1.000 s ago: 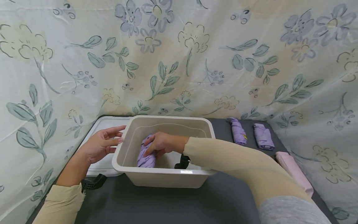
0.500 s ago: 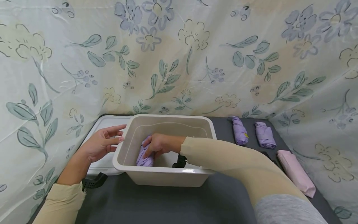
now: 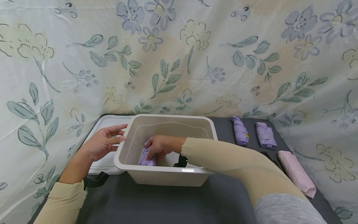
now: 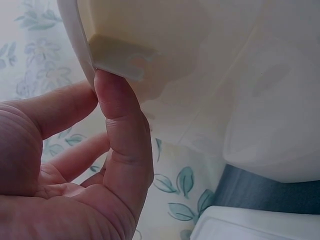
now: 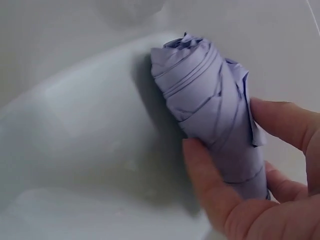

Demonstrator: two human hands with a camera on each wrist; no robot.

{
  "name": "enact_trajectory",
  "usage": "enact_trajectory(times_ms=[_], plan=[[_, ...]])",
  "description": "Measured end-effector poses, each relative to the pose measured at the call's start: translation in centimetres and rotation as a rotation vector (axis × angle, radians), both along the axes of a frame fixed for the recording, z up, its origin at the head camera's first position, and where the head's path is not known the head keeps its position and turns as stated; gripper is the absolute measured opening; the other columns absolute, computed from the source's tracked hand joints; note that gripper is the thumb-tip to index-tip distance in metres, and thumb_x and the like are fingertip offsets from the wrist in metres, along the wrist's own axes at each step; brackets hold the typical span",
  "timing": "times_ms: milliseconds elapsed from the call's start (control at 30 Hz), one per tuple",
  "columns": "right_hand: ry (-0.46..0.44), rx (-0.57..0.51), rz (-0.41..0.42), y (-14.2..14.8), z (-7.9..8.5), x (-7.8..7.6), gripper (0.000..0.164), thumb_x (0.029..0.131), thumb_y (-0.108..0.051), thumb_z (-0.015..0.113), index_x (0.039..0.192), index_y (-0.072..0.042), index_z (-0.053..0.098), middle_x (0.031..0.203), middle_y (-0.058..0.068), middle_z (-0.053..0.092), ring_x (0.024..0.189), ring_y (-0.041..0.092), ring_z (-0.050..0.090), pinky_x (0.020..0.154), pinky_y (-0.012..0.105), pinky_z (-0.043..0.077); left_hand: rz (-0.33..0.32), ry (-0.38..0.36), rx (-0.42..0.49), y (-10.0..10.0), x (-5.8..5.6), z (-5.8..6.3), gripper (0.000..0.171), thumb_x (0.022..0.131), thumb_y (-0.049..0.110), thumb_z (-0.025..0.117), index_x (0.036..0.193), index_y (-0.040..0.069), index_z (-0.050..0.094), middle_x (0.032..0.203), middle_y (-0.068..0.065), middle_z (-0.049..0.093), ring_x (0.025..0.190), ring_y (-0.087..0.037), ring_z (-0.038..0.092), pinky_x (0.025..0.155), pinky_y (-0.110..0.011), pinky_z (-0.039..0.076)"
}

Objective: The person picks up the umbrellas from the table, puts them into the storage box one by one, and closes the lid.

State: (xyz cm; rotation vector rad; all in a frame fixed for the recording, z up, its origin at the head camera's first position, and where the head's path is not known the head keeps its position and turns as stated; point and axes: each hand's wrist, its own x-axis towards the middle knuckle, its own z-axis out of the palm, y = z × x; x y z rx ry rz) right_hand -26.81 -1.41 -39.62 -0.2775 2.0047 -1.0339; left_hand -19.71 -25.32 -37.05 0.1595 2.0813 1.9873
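Note:
A lavender folded umbrella (image 5: 212, 107) lies in the left part of a beige plastic storage bin (image 3: 167, 178). My right hand (image 3: 160, 146) reaches into the bin and grips the umbrella, with thumb and fingers on either side of it in the right wrist view. Its pleated fabric winds round it diagonally, and a loose flap stands out at one side. My left hand (image 3: 104, 143) holds the left rim of the bin at its fingertips. In the left wrist view one fingertip (image 4: 117, 92) is tucked under the rim, with another finger against its edge.
A white lid (image 3: 102, 166) lies on the dark grey table (image 3: 173, 205), partly behind the left hand. Two more lavender umbrellas, one at the back right (image 3: 240, 130) and one beside it (image 3: 265, 135), lie near a pink folded bundle (image 3: 296, 173). A floral curtain (image 3: 173, 62) surrounds the table.
The umbrella has shifted slightly within the bin's left end, and the right fingers have closed further round it. The left hand stays at the rim. The whole view has shifted a little.

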Motion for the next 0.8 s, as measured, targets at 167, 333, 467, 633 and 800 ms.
enact_trajectory(times_ms=[167, 333, 467, 633, 800], plan=[[-0.05, 0.04, 0.013, 0.05, 0.44, -0.26, 0.071, 0.083, -0.005, 0.083, 0.145, -0.01, 0.047, 0.114, 0.017, 0.056, 0.091, 0.037, 0.065, 0.092, 0.059, 0.058, 0.001, -0.005, -0.017, 0.0, -0.21, 0.13, 0.066, 0.1, 0.01, 0.066, 0.158, 0.004, 0.036, 0.11, 0.003, 0.066, 0.096, -0.012, 0.072, 0.082, -0.033, 0.063], [-0.07, 0.061, 0.019, 0.04, 0.82, -0.35, 0.08, 0.082, -0.005, 0.083, 0.15, -0.012, 0.041, 0.123, 0.018, 0.054, 0.098, 0.04, 0.063, 0.09, 0.06, 0.059, 0.002, -0.006, -0.018, -0.08, -0.3, 0.2, 0.067, 0.099, 0.01, 0.067, 0.158, 0.004, 0.035, 0.11, 0.003, 0.067, 0.096, -0.012, 0.072, 0.082, -0.033, 0.063], [-0.103, 0.056, 0.021, -0.02, 0.84, -0.28, 0.088, 0.081, 0.001, 0.082, 0.155, -0.015, 0.035, 0.13, 0.02, 0.049, 0.096, 0.042, 0.064, 0.092, 0.061, 0.057, 0.007, -0.004, -0.025, -0.11, -0.33, 0.1, 0.068, 0.099, 0.01, 0.068, 0.158, 0.003, 0.035, 0.11, 0.002, 0.065, 0.095, -0.011, 0.072, 0.081, -0.032, 0.063], [-0.123, 0.03, 0.033, -0.12, 0.58, -0.27, 0.093, 0.081, 0.003, 0.081, 0.158, -0.017, 0.032, 0.132, 0.02, 0.046, 0.095, 0.037, 0.063, 0.093, 0.059, 0.057, 0.012, 0.0, -0.038, -0.13, -0.42, 0.03, 0.069, 0.099, 0.01, 0.068, 0.159, 0.003, 0.034, 0.111, 0.002, 0.063, 0.095, -0.01, 0.071, 0.08, -0.031, 0.063], [-0.177, -0.031, 0.011, -0.33, 0.18, -0.3, 0.093, 0.082, 0.007, 0.079, 0.158, -0.015, 0.03, 0.131, 0.019, 0.044, 0.104, 0.033, 0.059, 0.094, 0.055, 0.058, 0.006, 0.006, -0.04, -0.14, -0.31, 0.21, 0.07, 0.099, 0.011, 0.067, 0.159, 0.002, 0.032, 0.112, 0.003, 0.063, 0.099, -0.01, 0.071, 0.08, -0.031, 0.063]])
